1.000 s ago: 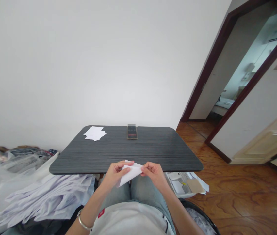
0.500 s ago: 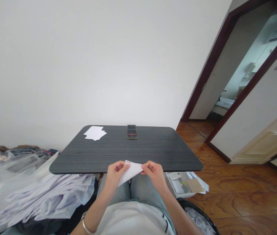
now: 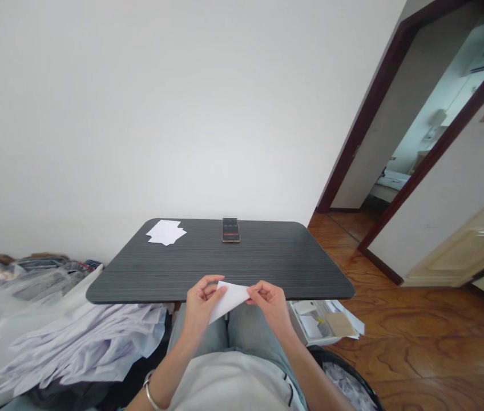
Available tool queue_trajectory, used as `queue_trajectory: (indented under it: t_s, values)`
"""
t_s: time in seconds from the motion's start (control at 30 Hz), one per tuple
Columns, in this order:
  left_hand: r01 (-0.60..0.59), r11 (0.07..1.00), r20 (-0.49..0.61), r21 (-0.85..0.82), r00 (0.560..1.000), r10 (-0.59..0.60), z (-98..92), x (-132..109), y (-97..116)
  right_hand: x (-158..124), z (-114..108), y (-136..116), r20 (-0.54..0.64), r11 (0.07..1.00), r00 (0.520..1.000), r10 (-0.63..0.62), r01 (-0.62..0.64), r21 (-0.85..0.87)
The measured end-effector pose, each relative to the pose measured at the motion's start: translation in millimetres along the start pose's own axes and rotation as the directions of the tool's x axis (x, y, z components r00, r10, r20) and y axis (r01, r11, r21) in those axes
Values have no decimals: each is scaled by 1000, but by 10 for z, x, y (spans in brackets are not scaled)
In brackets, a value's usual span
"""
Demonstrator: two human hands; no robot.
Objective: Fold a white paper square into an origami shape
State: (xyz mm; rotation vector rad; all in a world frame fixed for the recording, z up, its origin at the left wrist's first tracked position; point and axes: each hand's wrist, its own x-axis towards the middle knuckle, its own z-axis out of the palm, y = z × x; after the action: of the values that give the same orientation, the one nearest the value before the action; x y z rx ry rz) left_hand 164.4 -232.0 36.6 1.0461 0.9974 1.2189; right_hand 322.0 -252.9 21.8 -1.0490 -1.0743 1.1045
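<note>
A sheet of white paper (image 3: 230,298), apparently folded to a rough triangle, is held between my hands at the near edge of the dark table (image 3: 285,260). My left hand (image 3: 201,302) grips its left side, thumb on top and index finger stretched above the paper's upper corner. At the narrow right tip, my right hand (image 3: 270,302) pinches the paper between thumb and fingers. Several white paper pieces (image 3: 165,232) lie overlapping at the table's far left. A phone (image 3: 230,230) rests at the far edge near the middle.
White folded cloth (image 3: 83,342) and plastic bags (image 3: 6,319) are heaped on the left. Below the table's right side stands a white box (image 3: 310,325) with papers, beside a black-rimmed bin (image 3: 349,379) of scraps. A wall rises behind the table.
My left index finger has lifted and straightened above the paper's upper corner. The paper's left side has shifted slightly; my right hand has stayed in place.
</note>
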Motion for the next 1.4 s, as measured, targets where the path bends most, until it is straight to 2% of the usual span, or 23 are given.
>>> queue_trajectory:
  t_s: [0.37, 0.7, 0.77, 0.93, 1.0, 1.17, 1.4]
  values:
    - [-8, 1000, 26, 13, 1000, 8, -19, 29, -16, 4, 6, -23, -34, 1000, 999, 13, -13, 13]
    - [-46, 998, 9, 38, 999, 46, -18, 31, -21, 31, -33, -32, -41, 987, 990, 133, -129, 94]
    - [-86, 993, 22, 75, 996, 84, -36, 45, -49, 27, -36, -33, -51, 990, 991, 120, -115, 83]
    - [-218, 925, 71, 311, 976, 206, -79, 63, -63, 21, -42, -38, -72, 997, 994, 80, -78, 29]
    - [-210, 918, 86, 338, 978, 192, -86, 67, -65, 22, -43, -41, -78, 997, 994, 71, -70, 14]
    - [-113, 953, 64, 281, 993, 99, -87, 77, -107, 18, -34, -51, -70, 998, 996, 63, -62, 7]
    - [-151, 951, 33, 271, 988, 148, -83, 70, -130, 29, -41, -24, -60, 993, 992, 114, -112, 30]
